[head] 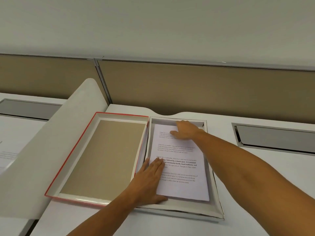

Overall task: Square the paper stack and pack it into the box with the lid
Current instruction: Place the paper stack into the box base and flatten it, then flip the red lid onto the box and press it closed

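Observation:
A stack of printed white paper (182,169) lies flat inside the shallow white box (214,188) on the desk. My left hand (150,181) rests flat on the stack's left edge, fingers together and pointing away from me. At the far end of the stack my right hand (185,130) presses down on the top of the sheet, fingers spread a little. Neither hand grips anything. To the left, touching the box, the red-edged lid (71,160) lies upside down, showing its brown inside.
A curved white divider panel (56,133) rises at the left of the lid. Behind the desk runs a tan partition wall (187,86). A metal cable tray recess (276,138) sits at the right, another (29,108) at the far left. More printed paper (8,155) lies at the left edge.

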{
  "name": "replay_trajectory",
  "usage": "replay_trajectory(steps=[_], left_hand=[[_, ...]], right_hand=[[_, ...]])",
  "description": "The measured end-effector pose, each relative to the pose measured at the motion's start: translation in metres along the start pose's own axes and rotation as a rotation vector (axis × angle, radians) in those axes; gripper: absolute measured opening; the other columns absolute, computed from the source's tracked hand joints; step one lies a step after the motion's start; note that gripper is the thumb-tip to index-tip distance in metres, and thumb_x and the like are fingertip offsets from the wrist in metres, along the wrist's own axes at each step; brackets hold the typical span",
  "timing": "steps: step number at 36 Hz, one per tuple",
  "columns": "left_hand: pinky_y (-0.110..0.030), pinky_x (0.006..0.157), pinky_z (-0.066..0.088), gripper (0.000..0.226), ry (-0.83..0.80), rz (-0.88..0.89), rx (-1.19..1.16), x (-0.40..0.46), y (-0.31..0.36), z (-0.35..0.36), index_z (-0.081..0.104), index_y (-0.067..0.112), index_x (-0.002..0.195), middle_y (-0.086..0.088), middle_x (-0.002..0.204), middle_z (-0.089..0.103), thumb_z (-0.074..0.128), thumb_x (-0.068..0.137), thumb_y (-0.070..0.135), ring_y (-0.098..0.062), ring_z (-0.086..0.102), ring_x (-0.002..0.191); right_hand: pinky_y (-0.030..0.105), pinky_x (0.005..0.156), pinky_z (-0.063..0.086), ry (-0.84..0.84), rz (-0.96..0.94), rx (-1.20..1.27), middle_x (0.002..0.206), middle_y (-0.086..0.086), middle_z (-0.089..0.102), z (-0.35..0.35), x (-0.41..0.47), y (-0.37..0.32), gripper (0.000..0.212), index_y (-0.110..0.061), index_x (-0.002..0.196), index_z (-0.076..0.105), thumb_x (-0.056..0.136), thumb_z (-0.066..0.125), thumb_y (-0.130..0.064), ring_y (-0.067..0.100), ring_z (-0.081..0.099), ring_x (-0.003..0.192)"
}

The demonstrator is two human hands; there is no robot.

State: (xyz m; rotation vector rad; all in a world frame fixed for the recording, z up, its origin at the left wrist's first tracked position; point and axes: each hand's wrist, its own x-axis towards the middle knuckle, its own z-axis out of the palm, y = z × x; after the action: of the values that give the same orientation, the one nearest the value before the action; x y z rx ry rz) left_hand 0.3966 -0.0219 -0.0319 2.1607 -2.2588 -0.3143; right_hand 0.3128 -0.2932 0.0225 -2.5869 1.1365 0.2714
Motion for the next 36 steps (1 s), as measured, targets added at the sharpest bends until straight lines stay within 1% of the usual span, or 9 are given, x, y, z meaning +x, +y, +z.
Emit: replay_trajectory(steps=[3,7,12,18,24,28,31,34,36], left_hand=[[-0.041,0.120,-0.016,0.115,-0.004,0.001,-0.007,0.000,-0.001,-0.001,-0.011,0.017,0.155,0.000,0.165,-0.010,0.044,0.076,0.080,-0.015,-0.015,0.151],[-0.039,0.118,-0.017,0.114,0.022,0.005,-0.002,0.001,-0.001,0.001,-0.004,0.016,0.156,-0.001,0.166,0.001,0.042,0.075,0.082,-0.016,-0.004,0.153],[-0.037,0.116,-0.019,0.115,0.037,0.005,-0.003,0.001,-0.001,0.001,0.000,0.016,0.156,-0.001,0.165,0.007,0.042,0.073,0.083,-0.016,0.003,0.152],[-0.036,0.116,-0.020,0.117,0.026,-0.004,-0.009,0.001,0.001,-0.003,-0.002,0.015,0.156,-0.002,0.165,0.005,0.048,0.073,0.080,-0.016,0.002,0.152],[-0.042,0.121,-0.014,0.115,-0.002,-0.008,-0.001,0.000,0.004,-0.009,-0.007,0.014,0.155,-0.003,0.166,-0.001,0.048,0.077,0.077,-0.017,-0.004,0.153],[-0.042,0.120,-0.016,0.118,-0.009,0.030,-0.003,-0.005,0.004,-0.010,-0.025,0.017,0.151,0.000,0.164,-0.020,0.036,0.077,0.086,-0.017,-0.019,0.150],[-0.044,0.121,-0.013,0.116,0.058,0.087,-0.079,-0.009,0.001,-0.016,-0.030,0.023,0.149,0.006,0.160,-0.029,0.033,0.077,0.089,-0.011,-0.028,0.146],[-0.043,0.123,-0.006,0.100,0.252,0.059,-0.122,-0.018,-0.007,-0.022,-0.008,0.023,0.156,0.001,0.165,-0.015,0.035,0.086,0.080,-0.015,-0.013,0.152],[-0.044,0.124,0.005,0.091,0.409,-0.086,-0.212,-0.029,-0.013,-0.023,0.008,0.018,0.157,-0.005,0.166,0.000,0.036,0.090,0.073,-0.021,0.002,0.153]], right_hand=[[0.044,0.106,0.045,-0.011,0.012,-0.004,0.146,0.014,0.053,0.005,0.004,0.003,0.071,-0.009,0.143,0.045,0.094,0.049,-0.061,0.034,0.051,0.131],[0.042,0.104,0.045,0.006,0.013,-0.003,0.146,0.012,0.054,0.008,0.005,0.006,0.075,-0.009,0.141,0.046,0.091,0.050,-0.064,0.032,0.052,0.130],[0.041,0.104,0.045,0.023,0.043,0.020,0.144,0.013,0.054,0.010,0.004,0.004,0.075,-0.008,0.142,0.047,0.088,0.059,-0.060,0.032,0.052,0.130],[0.043,0.106,0.043,0.063,0.088,0.079,0.145,0.013,0.052,0.015,0.000,0.001,0.074,-0.008,0.141,0.047,0.086,0.064,-0.054,0.031,0.047,0.133],[0.042,0.100,0.048,0.043,0.077,0.068,0.140,0.012,0.056,0.010,-0.003,0.000,0.070,-0.008,0.137,0.050,0.087,0.064,-0.055,0.031,0.053,0.127],[0.037,0.085,0.051,0.079,0.109,0.069,0.127,0.010,0.065,0.007,-0.007,0.001,0.059,-0.010,0.125,0.059,0.089,0.058,-0.056,0.029,0.062,0.114],[0.038,0.085,0.051,0.186,0.104,0.072,0.126,0.011,0.066,0.004,-0.014,-0.002,0.051,-0.010,0.126,0.059,0.095,0.052,-0.049,0.030,0.061,0.115],[0.041,0.091,0.051,0.229,0.089,0.124,0.130,0.012,0.065,0.000,-0.021,-0.008,0.048,-0.011,0.131,0.059,0.096,0.053,-0.043,0.031,0.060,0.119],[0.042,0.094,0.051,0.234,0.067,0.175,0.132,0.011,0.065,-0.002,-0.027,-0.014,0.047,-0.011,0.133,0.058,0.097,0.053,-0.040,0.031,0.059,0.121]])
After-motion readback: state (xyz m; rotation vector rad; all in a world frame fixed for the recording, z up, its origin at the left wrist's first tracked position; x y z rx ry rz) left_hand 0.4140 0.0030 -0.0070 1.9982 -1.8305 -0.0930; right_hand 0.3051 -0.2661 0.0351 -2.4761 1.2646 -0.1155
